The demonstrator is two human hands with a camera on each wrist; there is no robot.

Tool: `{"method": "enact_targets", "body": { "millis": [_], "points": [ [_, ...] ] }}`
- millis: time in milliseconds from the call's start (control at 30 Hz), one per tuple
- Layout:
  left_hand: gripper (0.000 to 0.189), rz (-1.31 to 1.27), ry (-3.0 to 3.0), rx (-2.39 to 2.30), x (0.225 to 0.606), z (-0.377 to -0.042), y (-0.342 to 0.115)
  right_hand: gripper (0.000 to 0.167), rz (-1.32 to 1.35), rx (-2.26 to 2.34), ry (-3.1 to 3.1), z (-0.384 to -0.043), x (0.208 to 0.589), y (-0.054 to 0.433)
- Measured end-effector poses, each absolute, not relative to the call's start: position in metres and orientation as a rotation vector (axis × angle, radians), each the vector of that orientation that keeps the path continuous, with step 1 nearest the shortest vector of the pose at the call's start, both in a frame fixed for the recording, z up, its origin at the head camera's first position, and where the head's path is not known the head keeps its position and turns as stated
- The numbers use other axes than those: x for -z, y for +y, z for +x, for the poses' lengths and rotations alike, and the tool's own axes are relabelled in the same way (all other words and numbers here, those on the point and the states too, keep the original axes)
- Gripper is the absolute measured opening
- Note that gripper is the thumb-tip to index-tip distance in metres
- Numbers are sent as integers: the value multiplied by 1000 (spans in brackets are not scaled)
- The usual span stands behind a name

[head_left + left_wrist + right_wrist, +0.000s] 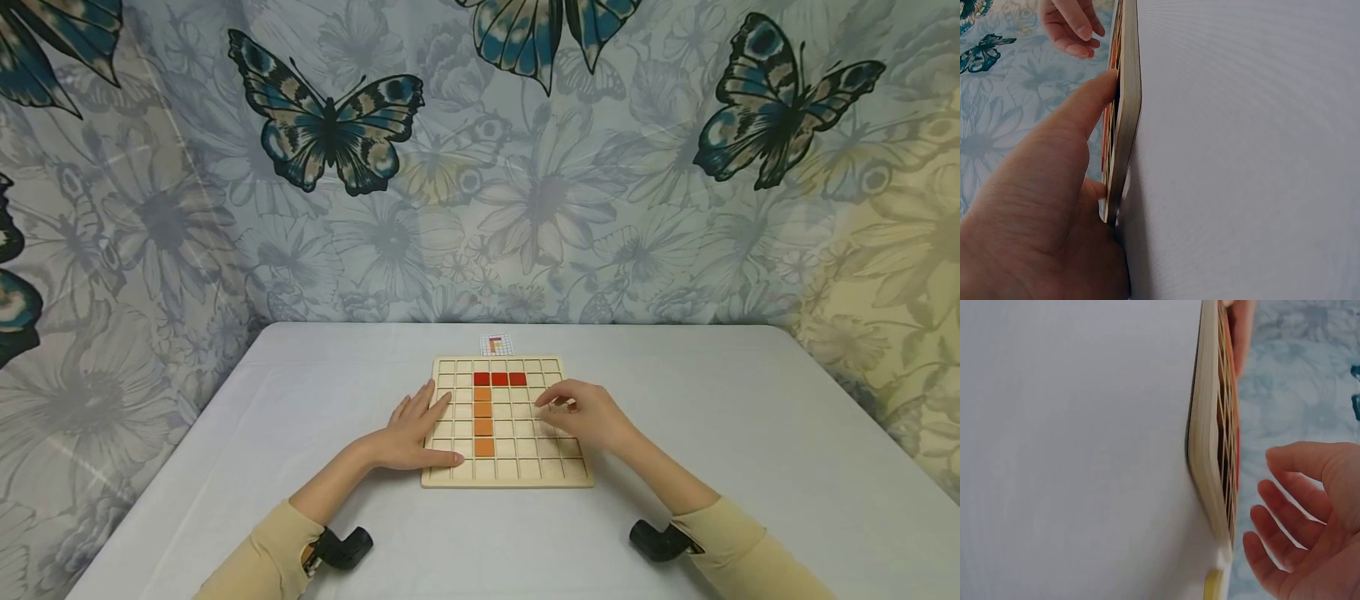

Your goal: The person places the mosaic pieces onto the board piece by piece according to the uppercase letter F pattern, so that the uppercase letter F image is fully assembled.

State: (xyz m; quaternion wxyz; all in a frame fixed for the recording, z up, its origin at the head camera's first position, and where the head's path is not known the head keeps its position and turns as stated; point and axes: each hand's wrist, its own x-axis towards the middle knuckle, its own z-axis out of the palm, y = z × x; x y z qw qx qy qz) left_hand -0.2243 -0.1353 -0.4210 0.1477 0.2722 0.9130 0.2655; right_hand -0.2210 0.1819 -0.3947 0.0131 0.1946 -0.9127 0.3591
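Note:
A square wooden grid board [525,472] lies on the table. Three red squares [499,379] form a row near its far side, and several orange squares [483,409] run down a column from the leftmost red one. My left hand [408,435] rests on the board's left edge, fingers spread and thumb reaching onto the near cells. Over the right part of the board hovers my right hand [588,414]. Its fingers [1282,509] are loosely bent, apart from the board, and hold nothing in the right wrist view.
A small printed card [496,345] with a coloured grid pattern lies just beyond the board. A yellow piece [1213,585] shows beside the board in the right wrist view. White cloth [480,550] covers the table, and a butterfly-patterned backdrop [540,208] stands behind it.

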Motion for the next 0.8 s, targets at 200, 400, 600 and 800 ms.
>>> {"method": "enact_targets", "body": {
  "millis": [200, 400, 600, 800],
  "points": [
    [102, 778, 2623, -771, 420, -224, -135, 15, 478, -948, -2876, -229, 393, 211],
    [102, 775, 2627, -766, 421, -224, -135, 18, 404, -900, -2947, -234, 393, 225],
    [102, 772, 2622, -772, 421, -223, -135, 21, 396, -888, -2977, -236, 396, 229],
    [102, 774, 2626, -770, 422, -223, -134, 24, 418, -898, -2976, -238, 397, 231]
  ]
}}
